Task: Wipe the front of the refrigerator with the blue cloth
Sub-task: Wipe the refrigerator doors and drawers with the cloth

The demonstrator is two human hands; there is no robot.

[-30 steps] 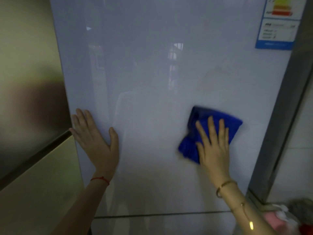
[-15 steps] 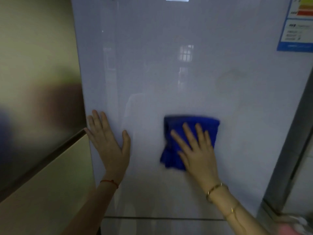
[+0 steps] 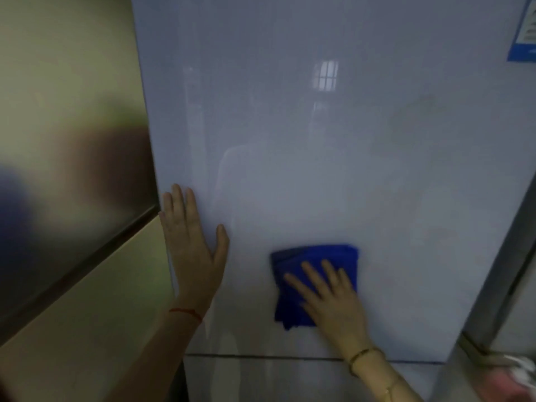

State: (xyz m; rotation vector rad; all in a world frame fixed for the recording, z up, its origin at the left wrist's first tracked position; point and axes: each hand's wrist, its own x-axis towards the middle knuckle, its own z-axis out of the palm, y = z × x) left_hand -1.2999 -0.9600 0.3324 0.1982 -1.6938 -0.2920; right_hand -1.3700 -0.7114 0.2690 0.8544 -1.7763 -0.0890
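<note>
The glossy pale refrigerator door [image 3: 333,146] fills most of the view. A folded blue cloth [image 3: 307,259] lies flat against its lower middle. My right hand [image 3: 330,297] presses on the cloth with fingers spread, covering its lower right part. My left hand [image 3: 190,248] rests flat and empty on the door near its left edge, fingers apart, a red string at the wrist. A seam [image 3: 261,356] below both hands marks the door's bottom edge.
A beige wall or cabinet side [image 3: 72,285] with a dark diagonal strip stands left of the refrigerator. A blue-bordered label [image 3: 525,39] sits at the door's top right. A grey frame [image 3: 499,271] runs down the right side, with pinkish items [image 3: 510,381] at its foot.
My right hand has slid the blue cloth leftward and downward across the door. My left hand stays flat on the door. The view has shifted left.
</note>
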